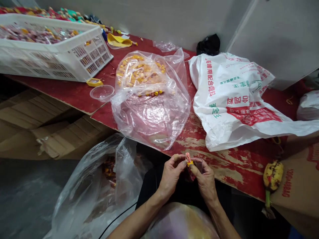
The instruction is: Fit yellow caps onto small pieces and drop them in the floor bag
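Note:
Between my two hands, just off the table's front edge, is a small pink-and-white piece [188,157] with a yellow base, held upright. My left hand [173,171] pinches it from the left with thumb and forefinger. My right hand [203,174] grips its yellow base from the right, thumb in front. Something dark red, partly hidden, hangs below the piece between the hands. Beyond them, a clear plastic bag [152,113] lies on the red table [194,136], with many yellow and pinkish pieces [139,71] in its far part.
A white basket [72,49] full of wrapped pieces stands at the back left, near a clear round lid [102,93]. A white printed sack [231,99] covers the table's right. A banana [273,176] lies by a carton [299,182]. An open plastic bag [99,189] sits below left.

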`<control>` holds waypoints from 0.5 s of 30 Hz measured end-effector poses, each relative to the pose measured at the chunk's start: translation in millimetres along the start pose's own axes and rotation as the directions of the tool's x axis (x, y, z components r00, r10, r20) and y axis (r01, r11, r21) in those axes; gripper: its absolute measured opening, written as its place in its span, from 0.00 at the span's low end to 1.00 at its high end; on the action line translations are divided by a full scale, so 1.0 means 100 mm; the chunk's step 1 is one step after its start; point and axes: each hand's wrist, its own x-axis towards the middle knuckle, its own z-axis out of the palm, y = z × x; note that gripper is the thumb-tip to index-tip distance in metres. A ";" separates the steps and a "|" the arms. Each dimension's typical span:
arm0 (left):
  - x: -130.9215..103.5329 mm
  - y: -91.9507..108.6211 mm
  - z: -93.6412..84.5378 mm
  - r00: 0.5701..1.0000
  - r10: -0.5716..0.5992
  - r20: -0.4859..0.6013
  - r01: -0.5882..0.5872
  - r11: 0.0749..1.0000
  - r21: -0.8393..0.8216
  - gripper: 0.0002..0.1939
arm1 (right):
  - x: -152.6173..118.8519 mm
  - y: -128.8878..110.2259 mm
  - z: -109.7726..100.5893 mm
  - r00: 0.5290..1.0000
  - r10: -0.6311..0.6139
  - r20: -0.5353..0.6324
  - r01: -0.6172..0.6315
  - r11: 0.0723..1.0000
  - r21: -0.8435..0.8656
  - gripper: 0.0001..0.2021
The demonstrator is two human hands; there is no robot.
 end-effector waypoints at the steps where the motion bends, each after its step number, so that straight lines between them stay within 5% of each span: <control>1: 0.00 0.01 0.00 1.000 0.002 0.004 -0.002 1.000 -0.007 0.10 | 0.00 0.01 0.00 1.000 0.009 0.016 -0.009 1.000 -0.004 0.14; 8: -0.08 -0.08 -0.06 0.990 -0.015 -0.137 0.003 0.997 -0.083 0.16 | -0.09 0.11 -0.01 0.997 0.078 -0.028 -0.082 0.981 -0.177 0.21; 15: -0.31 0.02 -0.47 0.971 0.037 -0.238 -0.088 0.974 -0.209 0.25 | -0.04 0.20 0.29 0.997 -0.031 0.070 0.047 0.970 -0.240 0.20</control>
